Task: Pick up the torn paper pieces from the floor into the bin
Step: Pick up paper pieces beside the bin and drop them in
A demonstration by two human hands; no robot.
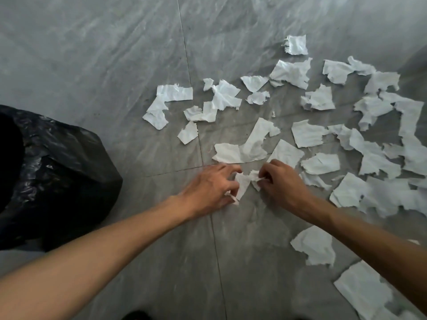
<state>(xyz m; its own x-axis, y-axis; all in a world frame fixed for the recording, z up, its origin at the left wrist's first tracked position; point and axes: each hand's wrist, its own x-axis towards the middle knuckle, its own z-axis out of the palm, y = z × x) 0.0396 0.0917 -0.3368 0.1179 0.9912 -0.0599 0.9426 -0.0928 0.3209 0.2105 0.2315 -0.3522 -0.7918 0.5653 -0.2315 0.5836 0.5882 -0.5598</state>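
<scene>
Right now both hands are down at the floor (pixel 92 65), gathering. The left hand (pixel 211 187) has its fingers (pixel 231 169) curled, thumb and fingertips pinching a white scrap (pixel 242 187). The right hand (pixel 283 184) is curled the same way, clamped on a smaller scrap (pixel 256 179) that touches the first in the gap between the two sets of fingers. A sliver shows at the lower edge of the left palm; it may be part of the same scrap or a separate bit, the view does not settle it.

Most of the torn paper pieces (pixel 307 135) lie just beyond the fingers and spread well out past the right fingers, with a few ahead of the left ones. The bin (pixel 57 172), lined in black plastic, stands well off to the outside of the left fingers.

To do this step well, I would draw the near pieces inward with both hands and bunch them into one wad rather than carry single scraps. The paper looks thin and lies flat on smooth tile, so sliding a piece to buckle its edge should lift it more easily than picking at it. Keep the fingers closed until they are over the bin's mouth, since light scraps are likely to drift.
</scene>
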